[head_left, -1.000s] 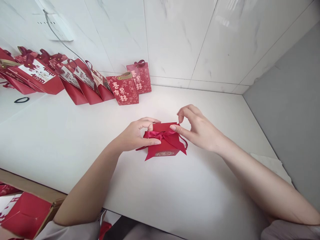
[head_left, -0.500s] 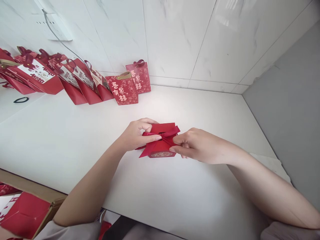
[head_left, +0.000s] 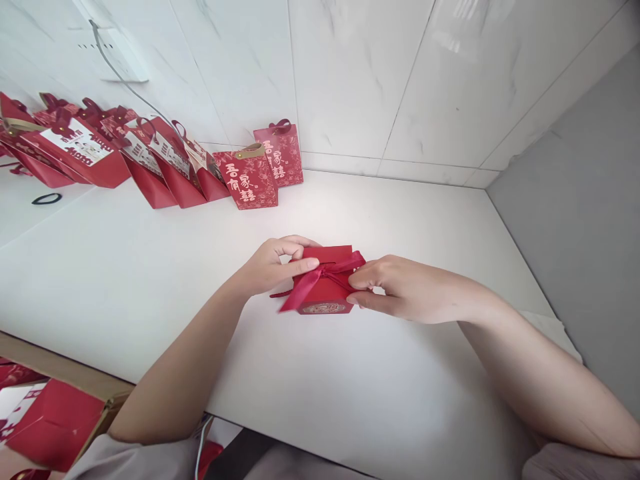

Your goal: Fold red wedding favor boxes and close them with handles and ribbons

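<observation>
A small red gift box (head_left: 327,255) with a round gold emblem on its front sits on the white tabletop. A red ribbon (head_left: 303,291) is crossed or knotted over its top, one tail hanging down the front left. My left hand (head_left: 285,267) grips the box from the left, thumb on top by the ribbon and fingers behind, partly hidden. At the right side, my right hand (head_left: 383,287) pinches with thumb and forefinger at the ribbon's right part, close against the box. The exact bit between those fingertips is mostly covered.
Several red gift bags (head_left: 165,160) stand at the back left along the tiled wall, with two patterned red bags (head_left: 253,183) nearest. A black loop (head_left: 47,199) lies at the left. A cardboard box (head_left: 117,400) holding red packaging is at lower left.
My left thumb has shifted slightly up and left on the box top. The ribbon's front tail lies a little differently, and my right hand has moved marginally right.
</observation>
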A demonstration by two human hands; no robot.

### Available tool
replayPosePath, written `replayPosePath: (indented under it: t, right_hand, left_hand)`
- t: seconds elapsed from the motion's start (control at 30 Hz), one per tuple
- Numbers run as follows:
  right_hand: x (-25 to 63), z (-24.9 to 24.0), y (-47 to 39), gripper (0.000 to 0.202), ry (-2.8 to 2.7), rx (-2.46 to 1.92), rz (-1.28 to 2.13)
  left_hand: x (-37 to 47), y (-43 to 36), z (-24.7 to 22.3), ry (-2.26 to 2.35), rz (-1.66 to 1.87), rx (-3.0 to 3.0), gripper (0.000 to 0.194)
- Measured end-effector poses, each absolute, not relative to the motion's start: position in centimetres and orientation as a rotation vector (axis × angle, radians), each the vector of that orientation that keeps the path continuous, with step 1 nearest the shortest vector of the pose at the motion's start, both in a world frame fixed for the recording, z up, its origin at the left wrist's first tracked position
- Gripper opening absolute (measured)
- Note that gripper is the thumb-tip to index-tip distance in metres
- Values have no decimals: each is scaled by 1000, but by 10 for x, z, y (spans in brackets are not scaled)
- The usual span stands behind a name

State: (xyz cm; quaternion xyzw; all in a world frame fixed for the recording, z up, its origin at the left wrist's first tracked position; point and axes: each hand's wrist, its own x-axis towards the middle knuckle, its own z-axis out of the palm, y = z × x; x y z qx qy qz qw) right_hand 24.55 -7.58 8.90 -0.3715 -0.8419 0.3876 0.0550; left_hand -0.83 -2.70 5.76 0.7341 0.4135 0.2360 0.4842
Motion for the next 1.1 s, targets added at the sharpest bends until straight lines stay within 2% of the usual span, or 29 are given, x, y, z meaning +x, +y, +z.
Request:
replayPosePath:
  t: [0.13, 0.23, 0.33, 0.43, 0.53, 0.6, 0.67, 0.73, 0.83, 0.97, 1.1]
  right_hand:
    - [254, 95, -77, 30, -2565, -1266, 1015]
    - [250, 101, -84, 25, -2458, -1405, 495]
    - [232, 98, -96, 23, -2345, -1203, 25]
    - [207, 82, -109, 20, -2503, -765, 42]
    - [189, 61, -118, 21, -2565, -684, -120]
    - [183, 50, -120, 30, -2570, -675, -184]
    - [181, 43, -119, 36, -2521, -661, -168]
    - [181, 38, -115, 31, -2420, -647, -95]
    - [181, 32, -108, 22, -2223, -577, 94]
    - [178, 25, -108, 21, -2000, -555, 413]
    - [174, 24, -114, 23, -1918, -622, 514]
  left_hand:
    - [-10, -23, 54, 911, 586, 1591, 41]
    - [-10, -21, 50, 877, 591, 1546, 42]
    - [-9, -21, 49, 887, 578, 1581, 41]
    - [-8, -22, 50, 898, 569, 1627, 40]
    - [-7, -24, 51, 892, 586, 1670, 39]
    - [-7, -24, 50, 911, 618, 1693, 42]
    - [-6, -25, 48, 947, 642, 1712, 49]
    - [-5, -24, 48, 964, 638, 1713, 54]
    - [-5, -23, 48, 938, 592, 1702, 52]
    - [-5, -23, 51, 922, 555, 1752, 53]
    - [-5, -24, 52, 951, 555, 1778, 55]
